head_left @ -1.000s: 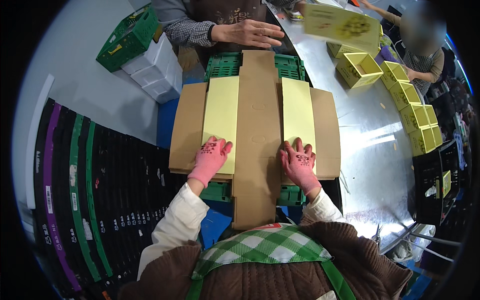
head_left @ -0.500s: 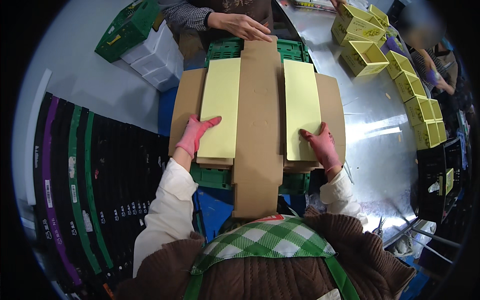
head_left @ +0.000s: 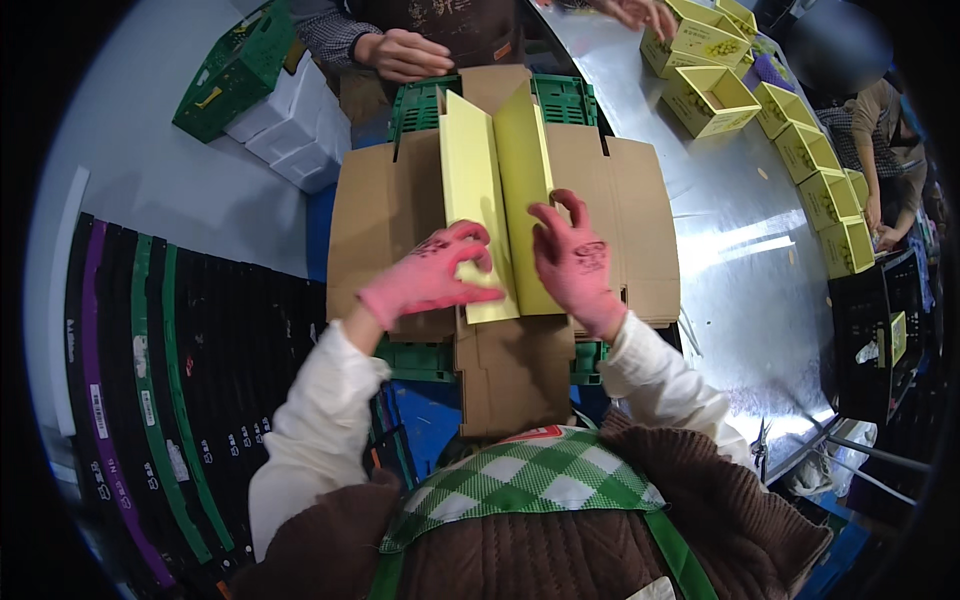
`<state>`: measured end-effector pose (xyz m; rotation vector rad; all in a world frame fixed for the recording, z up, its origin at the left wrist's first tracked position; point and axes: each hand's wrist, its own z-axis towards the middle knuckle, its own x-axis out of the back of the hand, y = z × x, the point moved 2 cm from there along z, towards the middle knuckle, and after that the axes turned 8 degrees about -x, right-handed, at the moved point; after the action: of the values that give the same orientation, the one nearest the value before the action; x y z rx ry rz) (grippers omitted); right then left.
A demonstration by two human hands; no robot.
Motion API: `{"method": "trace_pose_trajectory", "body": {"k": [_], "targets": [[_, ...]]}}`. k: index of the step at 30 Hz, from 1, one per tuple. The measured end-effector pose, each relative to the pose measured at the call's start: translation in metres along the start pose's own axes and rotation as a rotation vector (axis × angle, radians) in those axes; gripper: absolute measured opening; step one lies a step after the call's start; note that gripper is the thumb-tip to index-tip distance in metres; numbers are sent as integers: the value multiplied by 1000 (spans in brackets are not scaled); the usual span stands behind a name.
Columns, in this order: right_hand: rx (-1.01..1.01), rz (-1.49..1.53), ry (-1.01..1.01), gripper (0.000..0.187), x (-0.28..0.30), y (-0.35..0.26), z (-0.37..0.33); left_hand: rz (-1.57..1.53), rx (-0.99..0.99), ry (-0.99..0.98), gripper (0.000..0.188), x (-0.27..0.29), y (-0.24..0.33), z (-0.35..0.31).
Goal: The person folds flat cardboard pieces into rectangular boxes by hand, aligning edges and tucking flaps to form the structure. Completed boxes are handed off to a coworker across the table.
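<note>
A flat cardboard carton (head_left: 515,370), brown inside, lies lengthwise in front of me on a stack of brown cardboard sheets (head_left: 635,220). Its two long yellow panels are raised and lean toward each other: the left panel (head_left: 472,190) and the right panel (head_left: 525,180). My left hand (head_left: 430,275), in a pink glove, is at the near end of the left panel, thumb and fingers curved but apart. At the near right edge of the right panel is my right hand (head_left: 580,265), also pink-gloved, its fingers bent and spread. Neither hand shows a closed grip.
Green crates (head_left: 415,360) support the stack. Across from me, a co-worker's hand (head_left: 408,55) is by the carton's far end. Yellow boxes (head_left: 710,100) line the metal table (head_left: 720,230) at right. Black crates (head_left: 245,340) and white boxes (head_left: 300,130) stand at left.
Both yellow panels, flat before, now stand up and tilt inward. My hands have moved in toward the middle. The co-worker's hand has drawn back to the left.
</note>
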<state>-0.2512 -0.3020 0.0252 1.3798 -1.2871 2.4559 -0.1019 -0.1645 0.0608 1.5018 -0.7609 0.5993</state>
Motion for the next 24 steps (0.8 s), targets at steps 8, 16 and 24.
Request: {"method": "trace_pose_trajectory", "body": {"k": [8, 16, 24], "targets": [[598, 129, -676, 31, 71, 39, -2, -8, -150, -199, 72, -4, 14, -48], [1013, -368, -528, 39, 73, 39, 19, 255, -290, 234, 42, -12, 2, -38], [410, -254, -157, 32, 11, 20, 14, 709, 129, 441, 29, -33, 13, -8]]}}
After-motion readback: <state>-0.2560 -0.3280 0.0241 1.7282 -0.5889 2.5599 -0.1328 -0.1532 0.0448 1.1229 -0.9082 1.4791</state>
